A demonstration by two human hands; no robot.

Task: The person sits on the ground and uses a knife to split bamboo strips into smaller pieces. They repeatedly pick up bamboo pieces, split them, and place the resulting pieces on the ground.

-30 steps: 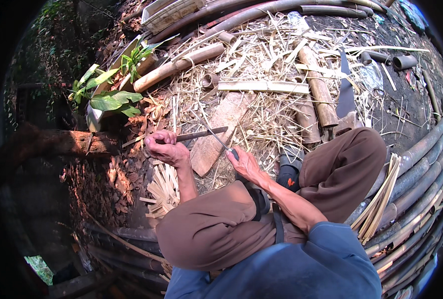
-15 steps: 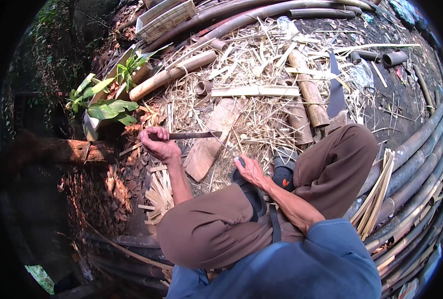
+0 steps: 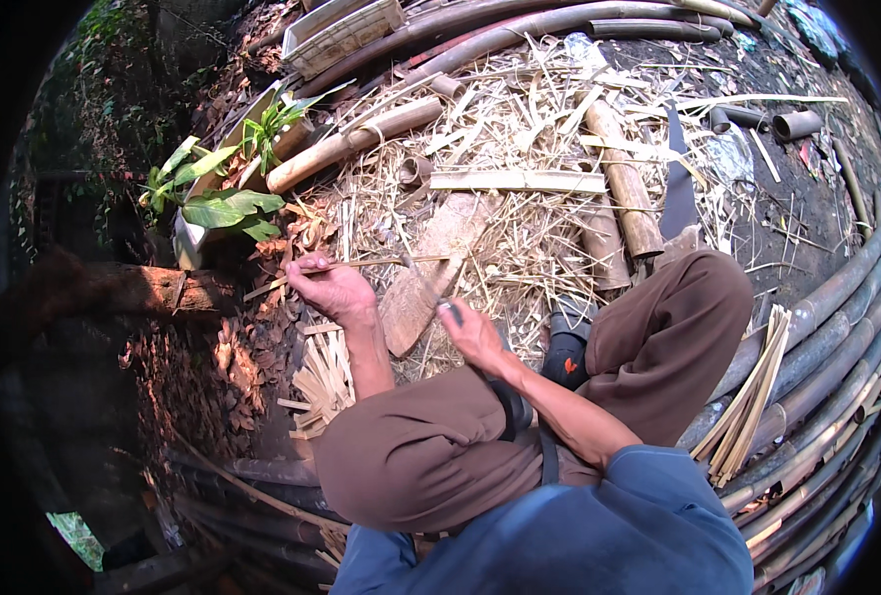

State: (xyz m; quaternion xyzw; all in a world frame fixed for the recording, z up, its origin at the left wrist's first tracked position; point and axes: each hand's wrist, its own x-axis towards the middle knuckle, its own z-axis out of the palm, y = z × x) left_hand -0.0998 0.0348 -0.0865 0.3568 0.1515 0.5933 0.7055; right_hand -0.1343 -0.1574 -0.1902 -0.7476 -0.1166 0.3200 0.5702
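My left hand (image 3: 326, 288) grips one end of a thin pale bamboo stick (image 3: 393, 263), which lies level and points right. My right hand (image 3: 475, 334) is closed on the handle of a small knife (image 3: 428, 290), whose blade angles up toward the stick above a worn wooden chopping block (image 3: 430, 248). Both hands are in front of my bent knees in brown trousers (image 3: 658, 327). A pile of short bamboo slivers (image 3: 323, 382) lies on the ground just below my left hand.
Bamboo shavings and cut culms (image 3: 624, 188) litter the ground ahead. A dark machete blade (image 3: 678, 174) lies beyond my right knee. A bundle of split strips (image 3: 748, 402) leans on long stacked poles (image 3: 842, 297) at the right. A leafy plant (image 3: 222, 203) and a log (image 3: 123, 288) stand at the left.
My right hand has slid a little down and right with the knife. The dark blade that lay along the stick has come off it. My left hand has hardly moved.
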